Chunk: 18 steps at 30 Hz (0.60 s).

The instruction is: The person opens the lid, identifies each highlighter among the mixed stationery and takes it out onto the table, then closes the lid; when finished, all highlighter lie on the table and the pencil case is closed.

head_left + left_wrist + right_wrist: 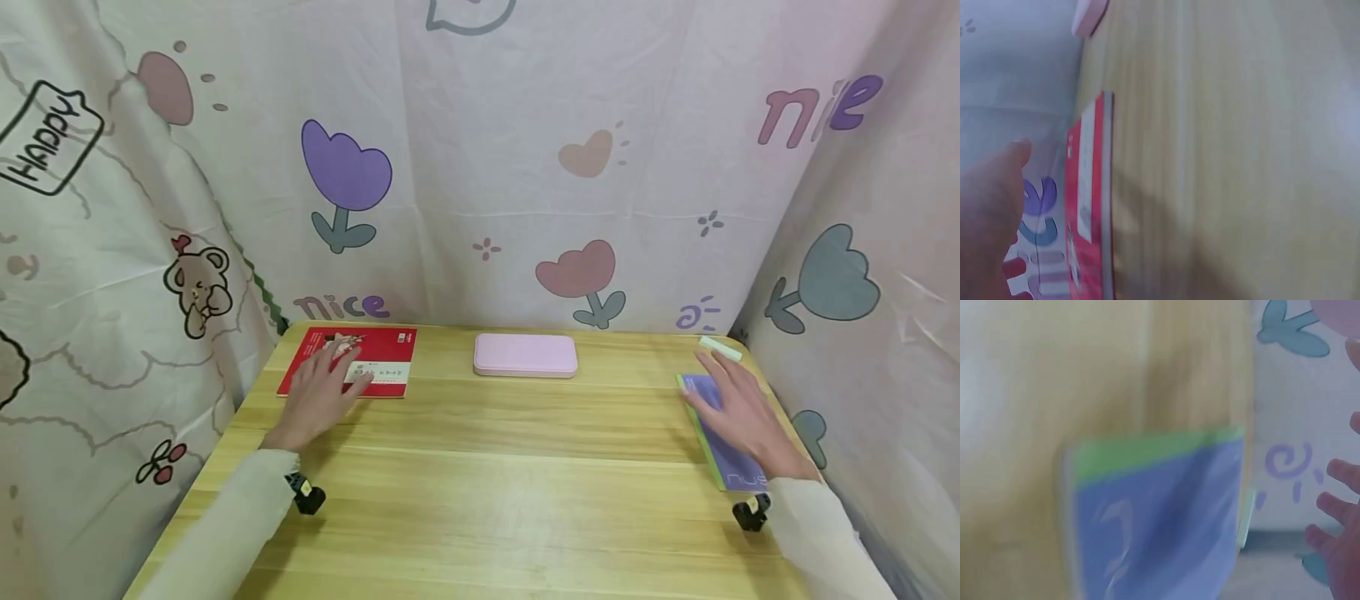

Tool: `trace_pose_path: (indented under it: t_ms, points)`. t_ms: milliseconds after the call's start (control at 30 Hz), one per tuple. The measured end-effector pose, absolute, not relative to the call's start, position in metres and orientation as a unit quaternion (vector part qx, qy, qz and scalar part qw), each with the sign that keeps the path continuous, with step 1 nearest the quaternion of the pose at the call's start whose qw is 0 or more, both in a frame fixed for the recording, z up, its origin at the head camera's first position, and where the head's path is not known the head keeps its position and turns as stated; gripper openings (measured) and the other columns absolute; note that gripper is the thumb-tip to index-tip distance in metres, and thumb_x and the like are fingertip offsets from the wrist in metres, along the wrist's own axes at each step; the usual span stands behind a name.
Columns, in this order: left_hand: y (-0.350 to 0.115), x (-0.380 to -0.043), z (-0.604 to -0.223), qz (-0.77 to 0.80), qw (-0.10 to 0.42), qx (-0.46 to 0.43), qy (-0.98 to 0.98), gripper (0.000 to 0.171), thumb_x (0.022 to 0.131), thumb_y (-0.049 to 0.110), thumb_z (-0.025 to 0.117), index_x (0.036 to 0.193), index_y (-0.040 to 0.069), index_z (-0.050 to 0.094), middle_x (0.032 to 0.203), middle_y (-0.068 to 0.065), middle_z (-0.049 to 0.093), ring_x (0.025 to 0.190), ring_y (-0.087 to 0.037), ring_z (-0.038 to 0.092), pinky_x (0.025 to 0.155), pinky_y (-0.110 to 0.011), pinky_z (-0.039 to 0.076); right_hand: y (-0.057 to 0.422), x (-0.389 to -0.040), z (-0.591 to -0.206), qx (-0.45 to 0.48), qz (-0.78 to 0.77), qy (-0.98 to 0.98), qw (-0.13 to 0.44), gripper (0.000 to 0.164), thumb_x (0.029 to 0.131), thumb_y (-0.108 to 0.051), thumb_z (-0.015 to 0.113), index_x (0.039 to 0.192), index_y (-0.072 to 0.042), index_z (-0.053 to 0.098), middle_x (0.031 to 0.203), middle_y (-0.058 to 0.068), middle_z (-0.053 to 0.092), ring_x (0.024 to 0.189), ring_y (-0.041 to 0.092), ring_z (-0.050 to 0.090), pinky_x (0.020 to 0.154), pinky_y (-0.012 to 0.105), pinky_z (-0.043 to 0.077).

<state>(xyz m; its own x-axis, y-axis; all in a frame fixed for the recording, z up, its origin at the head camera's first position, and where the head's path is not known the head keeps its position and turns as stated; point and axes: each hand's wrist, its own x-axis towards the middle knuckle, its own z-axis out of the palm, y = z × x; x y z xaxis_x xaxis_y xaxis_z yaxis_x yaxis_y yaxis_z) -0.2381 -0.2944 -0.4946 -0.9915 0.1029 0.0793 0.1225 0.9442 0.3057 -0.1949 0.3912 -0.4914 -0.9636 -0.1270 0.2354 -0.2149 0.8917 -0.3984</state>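
Observation:
My left hand (321, 392), fingers spread, hovers over a red book (390, 342) with a white label band at the table's back left. In the left wrist view the red book (1085, 175) lies flat, apart from the fingers. On the right, my right hand (738, 408) is held with spread fingers above a blue-purple book (731, 467) with a green edge. The right wrist view shows that book (1160, 519) lying below, with a gap to the hand. Just past the right fingertips lies a small pale green block (722, 347), its kind unclear. Neither hand holds anything.
A pink flat case (525, 356) with rounded corners lies at the back middle of the wooden table (510, 500). A patterned cloth curtain (480, 167) hangs close behind the table and along both sides.

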Motion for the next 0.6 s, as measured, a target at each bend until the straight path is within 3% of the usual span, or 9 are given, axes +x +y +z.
trace_pose_path:
  t_ms: [300, 600]
  points:
    - [-0.244, -0.269, -0.485, -0.21, 0.021, -0.069, -0.975, 0.079, 0.105, 0.047, 0.069, 0.171, 0.021, 0.034, 0.18, -0.021, 0.02, 0.164, -0.05, 0.017, 0.127, -0.081, 0.02, 0.348, -0.232, -0.479, 0.104, 0.29, -0.948, 0.076, 0.08, 0.11, -0.049, 0.061, 0.174, -0.013, 0.028, 0.178, 0.029, 0.023, 0.159, 0.06, 0.021, 0.122, 0.086, 0.017]
    - [-0.202, -0.29, -0.49, -0.271, 0.011, -0.112, -0.956, 0.074, 0.105, 0.039, 0.073, 0.168, 0.018, 0.04, 0.178, -0.021, 0.025, 0.163, -0.045, 0.023, 0.125, -0.074, 0.036, 0.312, -0.267, -0.49, 0.13, 0.328, -0.932, 0.081, 0.082, 0.107, -0.047, 0.068, 0.172, -0.013, 0.033, 0.175, 0.024, 0.034, 0.161, 0.052, 0.029, 0.129, 0.076, 0.02]
